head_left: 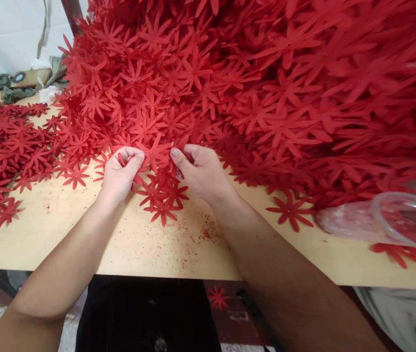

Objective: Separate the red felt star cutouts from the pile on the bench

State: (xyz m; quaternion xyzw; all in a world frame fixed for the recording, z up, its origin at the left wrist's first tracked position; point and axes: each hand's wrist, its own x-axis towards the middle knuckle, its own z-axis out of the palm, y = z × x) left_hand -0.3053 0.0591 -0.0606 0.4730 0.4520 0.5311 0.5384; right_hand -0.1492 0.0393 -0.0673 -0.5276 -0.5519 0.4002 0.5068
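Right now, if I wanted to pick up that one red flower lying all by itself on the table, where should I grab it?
Probably by one thin petal tip. The lone red flower lies flat on the table, right of the right hand, apart from the big pile. Come from the near table edge, where its petals point over bare wood, and pinch a tip to lift it.

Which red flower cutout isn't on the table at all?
The single red flower cutout on the floor, visible below the table edge between the person's forearms. All the others lie on the tabletop or in the big pile.
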